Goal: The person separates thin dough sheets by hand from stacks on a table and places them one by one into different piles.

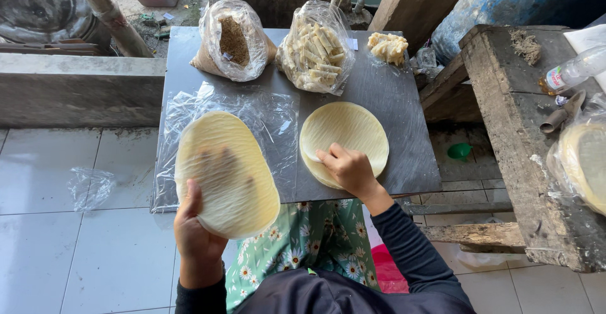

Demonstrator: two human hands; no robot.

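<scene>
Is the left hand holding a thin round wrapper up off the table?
Yes, the left hand holds a wrapper lifted above the table.

Likely outdoor home kitchen, tiled floor [95, 257], rough concrete wall [76, 99], food bags [312, 49]

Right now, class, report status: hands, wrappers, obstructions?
Left hand holds one thin wrapper up. Right hand fingers on wrapper stack. Nothing obstructing.

Wrapper stack [353, 131] right of plastic sheet [278, 118]
</scene>
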